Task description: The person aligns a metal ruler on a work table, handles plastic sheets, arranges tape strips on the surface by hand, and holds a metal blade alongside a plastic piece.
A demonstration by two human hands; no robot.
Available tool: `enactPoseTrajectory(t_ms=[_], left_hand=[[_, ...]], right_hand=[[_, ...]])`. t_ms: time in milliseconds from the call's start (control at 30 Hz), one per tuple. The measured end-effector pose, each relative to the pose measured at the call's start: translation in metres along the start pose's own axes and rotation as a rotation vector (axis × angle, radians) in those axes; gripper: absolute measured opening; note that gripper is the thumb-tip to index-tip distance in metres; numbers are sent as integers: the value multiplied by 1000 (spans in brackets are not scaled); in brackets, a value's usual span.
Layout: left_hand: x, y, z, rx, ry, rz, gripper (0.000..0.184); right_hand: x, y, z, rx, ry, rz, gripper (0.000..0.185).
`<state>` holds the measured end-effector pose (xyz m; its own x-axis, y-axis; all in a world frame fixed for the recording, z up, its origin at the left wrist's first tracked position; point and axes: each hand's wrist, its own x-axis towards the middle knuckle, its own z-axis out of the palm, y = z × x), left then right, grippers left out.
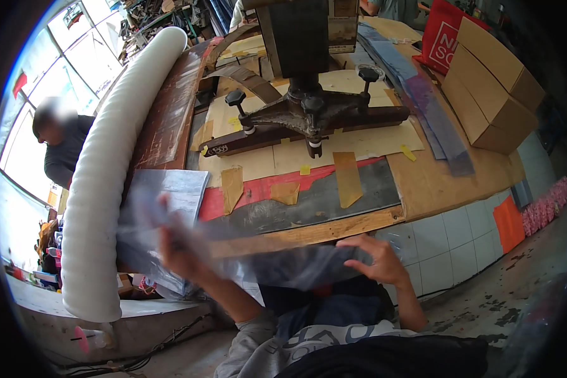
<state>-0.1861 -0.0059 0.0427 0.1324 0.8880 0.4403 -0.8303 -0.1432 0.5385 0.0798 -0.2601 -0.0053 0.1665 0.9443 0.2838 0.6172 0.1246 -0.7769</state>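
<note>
My left hand (186,252) is raised at the table's left front, smeared by motion. It appears closed on a clear plastic sheet (290,264), which trails rightward above my lap. Whether the sheet is a bag I cannot tell. At the sheet's right end is my right hand (379,259), thumb and fingers apart in a curve, with no firm grip showing. Behind my left hand, a flat stack of clear plastic (186,183) lies on the table corner.
A black metal press (309,113) stands on the taped worktable (321,233). Along the left runs a long white foam roll (94,208). Cardboard boxes (485,94) and a red bag (444,41) sit at right. Another person (63,142) is beyond the roll.
</note>
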Motion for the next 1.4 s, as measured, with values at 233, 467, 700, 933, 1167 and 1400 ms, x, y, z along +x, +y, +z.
enactPoseTrajectory(t_ms=[233,467,700,933,1167,1400], left_hand=[[-3,145,-43,-3,-596,183,55],[-32,110,1,640,170,307,46],[-19,173,-52,394,321,212,46],[-33,192,-12,1059,851,526,43],[-56,319,-71,1235,945,694,38],[-60,315,-100,1876,395,918,41]], right_hand=[[43,-16,140,-81,222,-250,42],[54,30,236,-166,-335,-156,52],[-43,124,260,66,-779,53,87],[-60,122,266,71,-582,50,79],[-21,208,309,357,143,771,51],[1,235,290,554,-40,723,67]])
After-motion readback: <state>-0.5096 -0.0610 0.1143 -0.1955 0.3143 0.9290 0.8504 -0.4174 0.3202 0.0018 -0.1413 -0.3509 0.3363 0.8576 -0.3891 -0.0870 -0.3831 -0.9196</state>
